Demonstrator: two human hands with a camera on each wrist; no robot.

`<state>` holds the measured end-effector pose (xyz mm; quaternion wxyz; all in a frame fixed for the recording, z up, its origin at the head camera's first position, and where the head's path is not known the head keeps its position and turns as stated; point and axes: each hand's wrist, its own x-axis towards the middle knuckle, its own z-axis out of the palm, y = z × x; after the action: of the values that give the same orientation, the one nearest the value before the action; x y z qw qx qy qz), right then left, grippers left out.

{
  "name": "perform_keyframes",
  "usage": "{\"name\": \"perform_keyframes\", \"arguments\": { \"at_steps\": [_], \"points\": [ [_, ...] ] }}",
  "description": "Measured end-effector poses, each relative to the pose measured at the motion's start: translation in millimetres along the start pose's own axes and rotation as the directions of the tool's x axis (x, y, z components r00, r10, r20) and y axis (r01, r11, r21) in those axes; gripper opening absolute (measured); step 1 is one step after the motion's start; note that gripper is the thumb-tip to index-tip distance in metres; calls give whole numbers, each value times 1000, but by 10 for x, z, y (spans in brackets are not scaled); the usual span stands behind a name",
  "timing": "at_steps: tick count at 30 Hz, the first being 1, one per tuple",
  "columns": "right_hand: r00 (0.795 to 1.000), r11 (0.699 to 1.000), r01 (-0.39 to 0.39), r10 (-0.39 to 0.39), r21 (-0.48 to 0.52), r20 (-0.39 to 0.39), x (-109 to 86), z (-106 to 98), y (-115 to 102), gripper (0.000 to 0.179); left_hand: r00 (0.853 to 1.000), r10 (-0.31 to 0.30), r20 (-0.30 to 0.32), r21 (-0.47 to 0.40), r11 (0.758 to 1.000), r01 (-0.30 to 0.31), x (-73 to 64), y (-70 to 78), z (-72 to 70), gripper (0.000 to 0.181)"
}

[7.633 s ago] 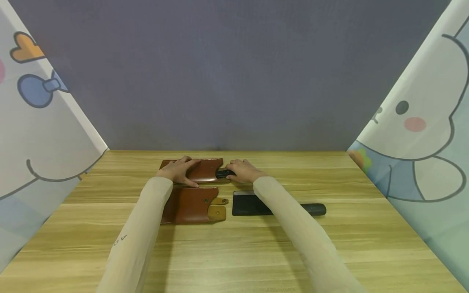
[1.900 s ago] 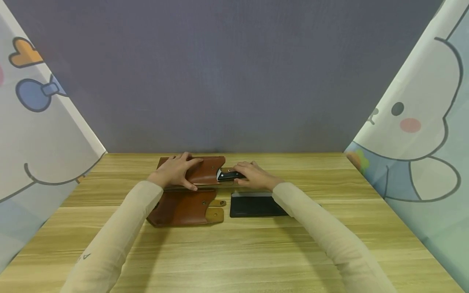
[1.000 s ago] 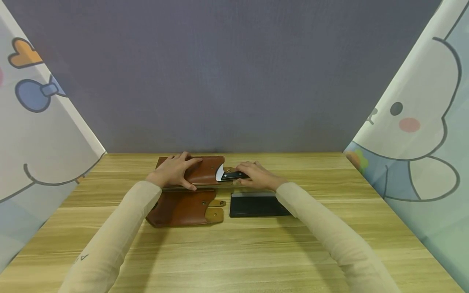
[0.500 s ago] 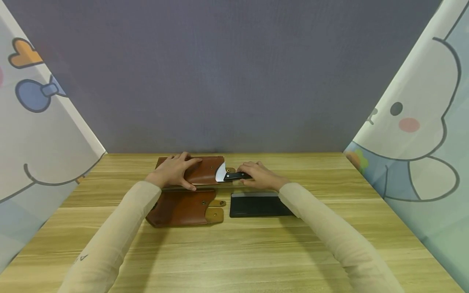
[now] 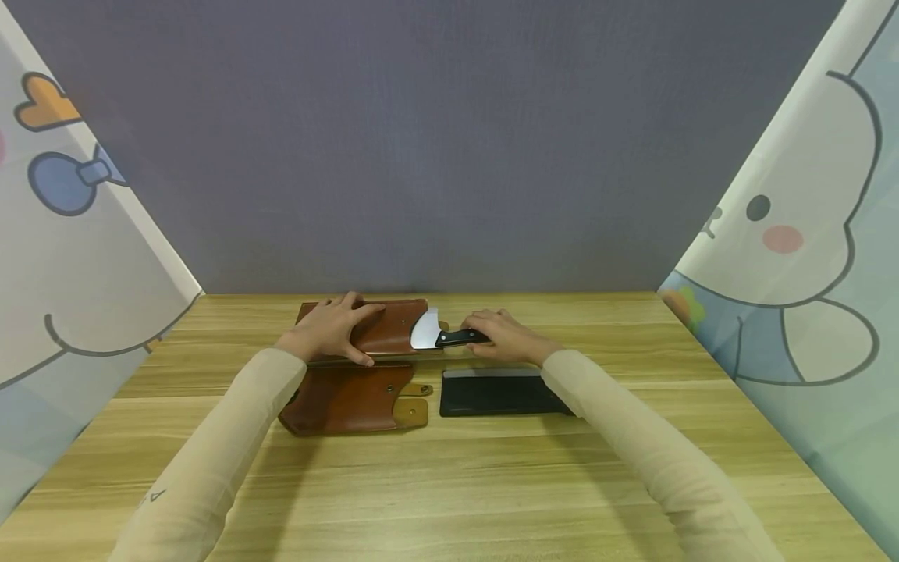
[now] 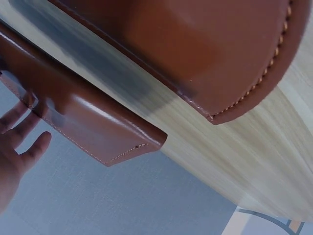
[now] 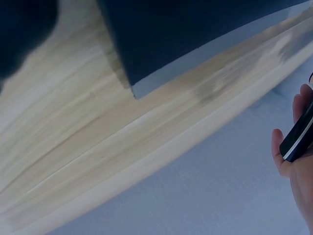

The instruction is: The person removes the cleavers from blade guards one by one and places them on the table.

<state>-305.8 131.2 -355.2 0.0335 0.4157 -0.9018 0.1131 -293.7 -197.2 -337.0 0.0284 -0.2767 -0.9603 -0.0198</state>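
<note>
My right hand [image 5: 507,337] grips the black riveted handle [image 5: 461,337] of a cleaver, its fingers curled round it. A strip of the cleaver's bright blade [image 5: 425,329] shows; the rest is hidden inside a brown leather sheath [image 5: 386,328]. Over that sheath my left hand [image 5: 328,328] spreads, its thumb at the near edge; in the left wrist view its fingertips reach the stitched edge. A second brown sheath [image 5: 351,400], with a tan snap strap and flap, lies just in front. To its right is a cleaver with a dark blade [image 5: 495,393], its handle behind the right sleeve.
Everything lies on a light wood-grain table [image 5: 449,484]. A grey panel [image 5: 435,148] rises at its back edge. Cartoon-printed cloths slope along the left [image 5: 77,257] and right [image 5: 808,257] sides.
The right hand has moved to the right with the cleaver's handle, and more of the blade shows outside the sheath than before. The left hand stays on the sheath, shifting only slightly left.
</note>
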Motion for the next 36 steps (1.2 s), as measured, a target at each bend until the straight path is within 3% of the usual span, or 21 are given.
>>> {"name": "perform_keyframes", "arguments": {
  "at_steps": [36],
  "points": [
    [1000, 1000, -8, 7, 28, 6, -209, -108, 134, 29, 1000, 15, -22, 51, 999, -14, -18, -41, 24, 101]
  ]
}}
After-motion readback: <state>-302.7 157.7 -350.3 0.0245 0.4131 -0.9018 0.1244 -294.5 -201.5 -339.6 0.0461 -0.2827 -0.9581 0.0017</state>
